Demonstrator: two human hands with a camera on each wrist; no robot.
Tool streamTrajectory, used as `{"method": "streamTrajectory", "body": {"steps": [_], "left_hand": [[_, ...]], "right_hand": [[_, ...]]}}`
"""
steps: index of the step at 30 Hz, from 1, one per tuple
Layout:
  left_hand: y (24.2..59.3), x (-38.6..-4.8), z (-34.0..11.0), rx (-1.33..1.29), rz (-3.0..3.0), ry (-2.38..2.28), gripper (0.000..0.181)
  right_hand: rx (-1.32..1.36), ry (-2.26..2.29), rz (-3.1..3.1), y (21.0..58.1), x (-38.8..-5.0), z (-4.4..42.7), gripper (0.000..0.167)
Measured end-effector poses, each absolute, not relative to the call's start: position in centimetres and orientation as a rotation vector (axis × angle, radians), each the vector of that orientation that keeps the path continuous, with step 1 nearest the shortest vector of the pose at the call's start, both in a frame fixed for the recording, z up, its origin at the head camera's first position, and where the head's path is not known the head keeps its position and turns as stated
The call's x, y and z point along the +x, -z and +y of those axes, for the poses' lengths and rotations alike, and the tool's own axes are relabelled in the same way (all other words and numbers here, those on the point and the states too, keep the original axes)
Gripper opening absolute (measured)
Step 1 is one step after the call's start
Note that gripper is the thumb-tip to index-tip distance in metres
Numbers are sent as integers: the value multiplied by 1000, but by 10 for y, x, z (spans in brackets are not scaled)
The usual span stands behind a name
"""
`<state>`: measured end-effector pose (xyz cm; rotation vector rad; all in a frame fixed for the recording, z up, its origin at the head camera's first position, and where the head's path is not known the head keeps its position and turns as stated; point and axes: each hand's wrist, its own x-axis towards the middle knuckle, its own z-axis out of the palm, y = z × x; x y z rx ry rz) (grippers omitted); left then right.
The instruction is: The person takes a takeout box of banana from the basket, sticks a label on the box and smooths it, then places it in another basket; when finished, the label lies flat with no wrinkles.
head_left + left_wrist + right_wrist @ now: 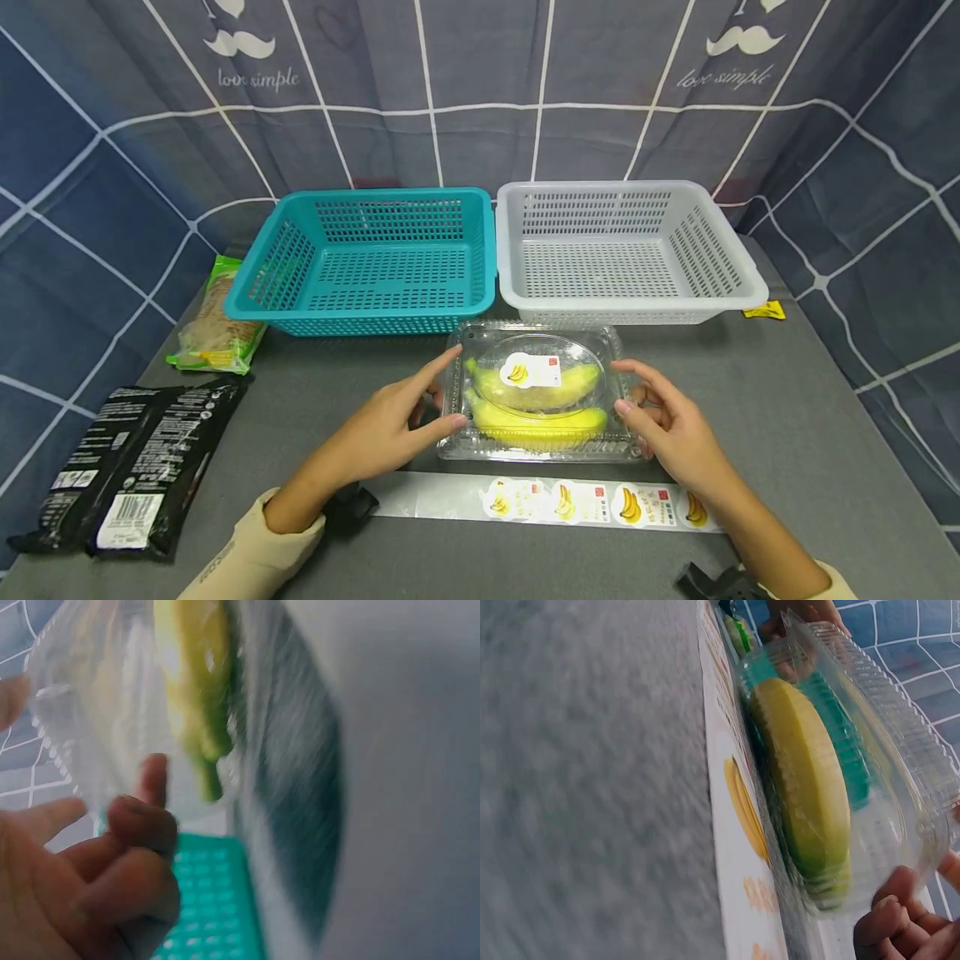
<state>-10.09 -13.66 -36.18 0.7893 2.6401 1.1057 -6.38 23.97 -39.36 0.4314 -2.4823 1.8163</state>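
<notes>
A clear plastic clamshell box (pixel 536 446) lies in front of me with yellow-green bananas (pixel 540 425) inside. A white label with a banana picture (pixel 530 370) is on its lid. My left hand (pixel 393 425) is at the box's left edge, index finger and thumb spread apart, the other fingers bent. On the right side, my right hand (pixel 675 425) has its index finger and thumb at the lid's edge. Its other fingers bend beside the box wall, close to the box corner in the right wrist view. A strip of banana stickers (pixel 592 502) lies just in front of the box.
Behind the box stand a teal basket (pixel 360 321) and a white basket (pixel 630 310), side by side. To the left are a green-edged clear bag (pixel 213 325) and black packages (pixel 135 467). A small yellow packet (pixel 767 311) lies by the white basket.
</notes>
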Motion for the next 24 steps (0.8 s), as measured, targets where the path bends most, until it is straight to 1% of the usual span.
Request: {"method": "streamTrajectory", "body": {"steps": [8,12,15,18,21,24], "left_hand": [[376,-102,-128,735,2473,-1420,68],[379,-103,-124,709,2387,-1487,65],[380,-103,-122,694,2343,-1516,63],[380,-103,-120,684,2321,-1538,62],[380,-103,-121,677,2302,-1563,61],[380,-103,-120,678,2285,-1587,61]], "right_hand": [[561,-1540,-2604,395,-64,248,52],[547,-1375,-2609,392,-68,254,54],[462,-1315,-2564,387,-72,259,53],[328,-1306,-2487,382,-77,267,48],[175,-1349,-2394,377,-84,278,38],[24,-1519,-2253,371,-94,292,26]]}}
